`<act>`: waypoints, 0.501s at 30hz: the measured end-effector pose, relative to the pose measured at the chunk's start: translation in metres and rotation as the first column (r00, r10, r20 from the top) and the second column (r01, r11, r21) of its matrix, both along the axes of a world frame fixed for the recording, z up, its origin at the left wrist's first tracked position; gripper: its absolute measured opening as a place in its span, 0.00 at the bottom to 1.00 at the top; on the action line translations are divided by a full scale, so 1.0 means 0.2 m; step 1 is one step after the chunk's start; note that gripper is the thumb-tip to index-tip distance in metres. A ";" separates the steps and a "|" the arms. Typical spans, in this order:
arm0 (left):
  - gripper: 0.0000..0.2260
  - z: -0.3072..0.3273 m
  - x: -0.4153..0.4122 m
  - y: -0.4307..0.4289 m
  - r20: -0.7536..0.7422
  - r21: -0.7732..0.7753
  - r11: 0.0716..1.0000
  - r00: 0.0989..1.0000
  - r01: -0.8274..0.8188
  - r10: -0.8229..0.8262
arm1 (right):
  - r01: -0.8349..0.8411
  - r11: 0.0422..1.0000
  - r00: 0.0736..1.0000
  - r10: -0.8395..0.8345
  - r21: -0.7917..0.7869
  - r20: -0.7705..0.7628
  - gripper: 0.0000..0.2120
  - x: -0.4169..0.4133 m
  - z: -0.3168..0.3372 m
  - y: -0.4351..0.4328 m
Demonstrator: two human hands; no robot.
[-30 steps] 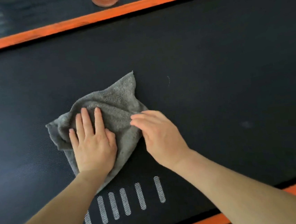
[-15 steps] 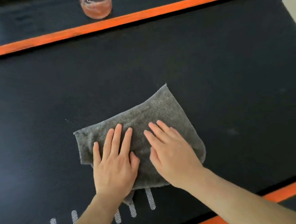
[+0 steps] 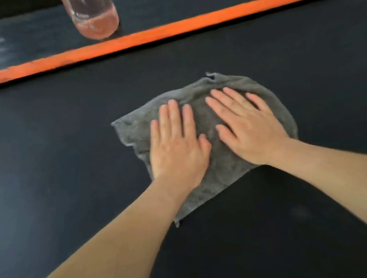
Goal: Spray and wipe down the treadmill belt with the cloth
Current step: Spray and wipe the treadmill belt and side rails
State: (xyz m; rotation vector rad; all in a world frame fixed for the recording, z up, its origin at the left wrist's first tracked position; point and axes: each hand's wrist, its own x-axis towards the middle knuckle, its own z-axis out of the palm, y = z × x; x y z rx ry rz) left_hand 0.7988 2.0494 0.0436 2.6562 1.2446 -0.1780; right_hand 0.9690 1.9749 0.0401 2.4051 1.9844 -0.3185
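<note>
Cloth: grey terry, spread flat on the treadmill belt, mid-frame and slightly right of centre. Its edges are uneven. There is a small fold or tag at the far edge, too blurred to tell which. One corner points back toward the person, between the two forearms.

left hand: palm down on the left half of the cloth. Fingers are straight and close together, thumb out to the right. It presses flat and grips nothing.

right hand: palm down on the right half. Fingers are straight and slightly fanned, pointing up-left. It also presses flat and grips nothing. The two thumbs are near each other but apart, with a strip of cloth showing between them.

Both wrists sit over the near part of the cloth. Bare forearms come in from the bottom-left and the right edge of frame.

Belt is black, matte and finely textured, and fills most of the view. It has faint pale smudges at lower right.

orange stripe: runs along the far belt edge, rising to the right in view. Beyond it is the black side rail, with pale streaky reflections at left.

bottle: clear, with pink liquid in the bottom. It stands on the side rail just behind the stripe, well apart from the cloth and hands. Its top is cut off by the frame, and it is motion-blurred.
</note>
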 end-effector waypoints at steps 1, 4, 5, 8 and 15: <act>0.30 0.00 0.17 0.05 0.015 0.001 0.998 0.997 0.070 -0.070 | 0.071 0.997 0.997 -0.071 -0.019 0.026 0.30 0.16 0.02 0.00; 0.30 0.01 0.44 0.08 0.070 -0.022 0.974 0.973 0.224 -0.222 | 0.255 0.965 0.966 -0.252 -0.059 0.060 0.30 0.33 0.04 -0.08; 0.29 0.00 0.47 0.11 0.088 -0.009 0.974 0.970 0.228 -0.227 | 0.304 0.951 0.952 -0.301 -0.060 0.061 0.31 0.33 0.06 -0.05; 0.28 0.00 0.38 0.15 0.119 -0.004 0.976 0.969 0.219 -0.217 | 0.482 0.876 0.876 -0.482 -0.021 0.031 0.32 0.14 0.07 0.04; 0.33 0.02 -0.45 0.68 0.069 0.077 0.955 0.957 -0.288 0.283 | 0.023 1.000 0.988 -0.020 0.019 -0.154 0.28 -0.57 0.03 0.83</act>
